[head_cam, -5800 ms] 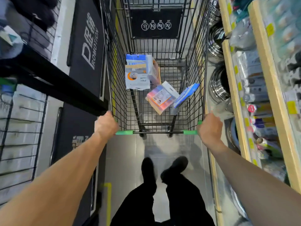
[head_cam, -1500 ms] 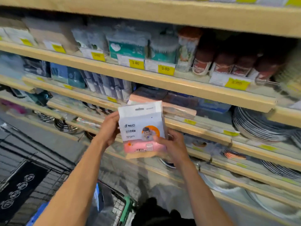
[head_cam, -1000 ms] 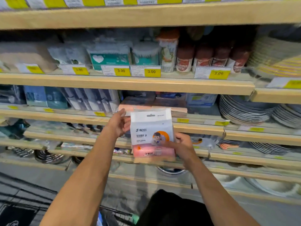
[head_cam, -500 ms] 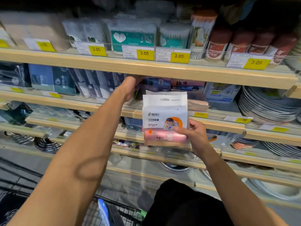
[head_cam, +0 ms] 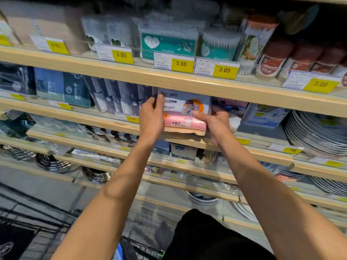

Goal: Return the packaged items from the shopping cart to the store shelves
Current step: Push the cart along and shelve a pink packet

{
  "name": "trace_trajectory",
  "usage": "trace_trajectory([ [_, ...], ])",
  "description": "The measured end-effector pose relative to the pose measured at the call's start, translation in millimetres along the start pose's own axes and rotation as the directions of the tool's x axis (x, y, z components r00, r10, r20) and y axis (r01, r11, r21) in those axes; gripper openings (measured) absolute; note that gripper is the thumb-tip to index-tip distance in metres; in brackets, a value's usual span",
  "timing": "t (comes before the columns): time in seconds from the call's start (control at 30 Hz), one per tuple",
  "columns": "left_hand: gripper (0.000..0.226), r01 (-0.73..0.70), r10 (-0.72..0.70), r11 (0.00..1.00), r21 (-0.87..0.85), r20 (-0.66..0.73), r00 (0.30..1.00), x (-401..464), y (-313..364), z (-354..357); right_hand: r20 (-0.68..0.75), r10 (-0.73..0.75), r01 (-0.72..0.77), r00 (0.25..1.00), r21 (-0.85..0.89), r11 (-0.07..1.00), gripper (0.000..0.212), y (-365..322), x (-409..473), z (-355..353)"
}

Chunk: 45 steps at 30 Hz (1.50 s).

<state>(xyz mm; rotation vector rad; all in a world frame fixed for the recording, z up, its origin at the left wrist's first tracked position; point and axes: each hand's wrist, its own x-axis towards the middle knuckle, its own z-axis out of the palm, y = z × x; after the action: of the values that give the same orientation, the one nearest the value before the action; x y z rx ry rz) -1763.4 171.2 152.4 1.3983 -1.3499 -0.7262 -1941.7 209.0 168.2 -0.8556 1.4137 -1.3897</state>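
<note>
A white packet with a pink band and an orange picture [head_cam: 185, 111] stands upright in the second shelf level, its top edge under the wooden shelf board [head_cam: 187, 82] above. My left hand [head_cam: 151, 117] grips its left edge, thumb on the front. My right hand [head_cam: 216, 121] holds its lower right corner. The packet's base rests at the front lip of the wooden shelf [head_cam: 112, 124]. The wire shopping cart [head_cam: 137, 250] shows only at the bottom edge, with a blue packet [head_cam: 118, 253] inside.
Dark and blue packets [head_cam: 75, 91] fill the shelf left of the packet; pink and blue boxes [head_cam: 262, 115] and stacked plates [head_cam: 315, 134] lie to its right. Cotton-swab packs [head_cam: 169, 42] and red cups [head_cam: 277, 57] sit above, behind yellow 3.00 tags. Metal bowls [head_cam: 54, 163] line lower shelves.
The packet has gone up and forward from in front of the shelves into the second shelf level. My left hand, which was reaching into that shelf, now grips the packet's left edge.
</note>
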Motion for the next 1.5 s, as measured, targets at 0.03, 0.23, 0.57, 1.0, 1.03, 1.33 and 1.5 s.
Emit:
trace_trajectory([
  [0.03,0.043,-0.037,0.037,0.999,0.028,-0.011,0.999,-6,-3,-1,-0.028,0.01,-0.012,1.0,-0.041,0.999,0.046,0,5,1],
  [0.23,0.04,-0.084,0.08,0.994,0.072,0.049,0.996,-11,-13,3,-0.064,-0.022,0.0,0.998,-0.331,0.944,0.053,-1,17,2],
  [0.57,0.026,-0.084,0.077,0.918,0.387,0.032,0.997,-14,-9,27,-0.111,-0.384,0.189,0.917,-0.726,0.661,0.044,-3,12,-9],
  [1.0,0.019,0.003,0.148,0.894,0.448,-0.301,0.942,1,17,17,-0.08,-0.481,0.272,0.873,-0.74,0.615,0.022,4,19,11],
  [1.03,0.021,0.039,0.126,0.869,0.492,-0.297,0.946,1,17,15,-0.093,-0.501,0.284,0.86,-0.73,0.622,0.021,3,20,15],
  [1.33,0.024,-0.078,0.178,0.775,0.627,-0.098,0.979,-7,3,21,0.106,-0.478,0.316,0.872,-0.868,0.383,0.023,-5,15,15],
  [1.5,0.027,-0.261,0.305,0.805,0.533,0.005,0.952,-15,-5,18,0.165,-0.633,0.512,0.757,-0.752,0.415,0.01,18,-11,9],
])
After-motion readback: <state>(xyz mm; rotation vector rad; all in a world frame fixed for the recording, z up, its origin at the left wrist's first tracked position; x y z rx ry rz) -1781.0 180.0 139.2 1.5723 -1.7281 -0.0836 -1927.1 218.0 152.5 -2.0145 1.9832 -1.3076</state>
